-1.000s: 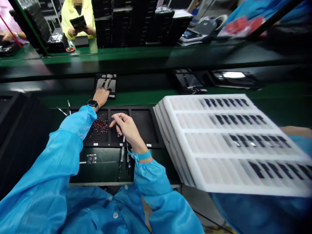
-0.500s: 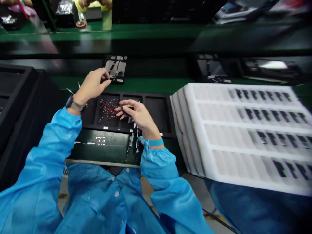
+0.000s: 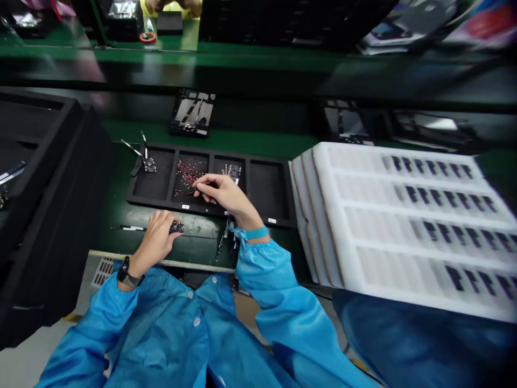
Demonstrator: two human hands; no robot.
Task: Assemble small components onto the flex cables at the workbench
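My left hand (image 3: 159, 237) is low over the green bench, its fingers and thumb closed on a small circuit board (image 3: 176, 227). A thin strip (image 3: 133, 228) pokes out on the other side of that hand. My right hand (image 3: 222, 193) is above a black compartment tray (image 3: 197, 207), thumb and fingertips pinched together at the edge of a pile of tiny red-and-silver parts (image 3: 188, 173). Whether a part sits in the pinch is too small to see. Circuit boards with strips lie in the tray's left compartment and in the one behind my right hand.
Black trays (image 3: 60, 161) are stacked on the left. White foam trays (image 3: 343, 215) with rows of dark parts stand tilted on the right. A device shell (image 3: 194, 113) lies behind the black tray. Across the bench a person's hands (image 3: 173, 6) show.
My left hand has come down from near the device shell to the circuit board on the bench and closed on it. My right hand's spread fingers have come together over the tiny parts.
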